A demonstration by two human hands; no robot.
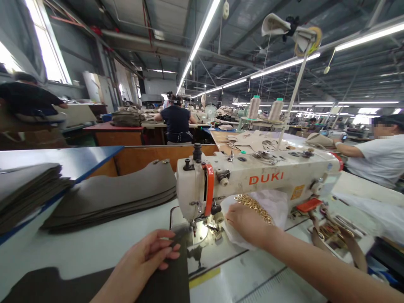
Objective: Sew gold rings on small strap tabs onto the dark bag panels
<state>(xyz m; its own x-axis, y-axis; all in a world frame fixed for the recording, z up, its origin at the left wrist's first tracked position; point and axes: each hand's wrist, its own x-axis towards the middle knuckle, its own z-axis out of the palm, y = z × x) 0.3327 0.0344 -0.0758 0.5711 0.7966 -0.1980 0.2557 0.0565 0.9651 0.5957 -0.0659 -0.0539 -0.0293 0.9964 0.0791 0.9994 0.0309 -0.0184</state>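
A dark olive-brown panel [170,277] lies at the front of the sewing machine [252,176], its upper edge near the presser foot. On that panel rests my left hand [154,254], fingers stretched and slightly apart. My right hand [248,223] is under the machine arm, at a white plastic bag [277,202] full of gold chains [254,206]. Its fingers are curled, with the tips hidden, so what they hold cannot be made out. The needle area [195,229] lies between my two hands.
Stacked dark panels [116,193] lie left of the machine, with another pile [28,189] further left. A tray [344,235] of metal fittings and straps stands at right. Thread cones [254,107] and beige pieces [255,141] are behind. Several people work nearby.
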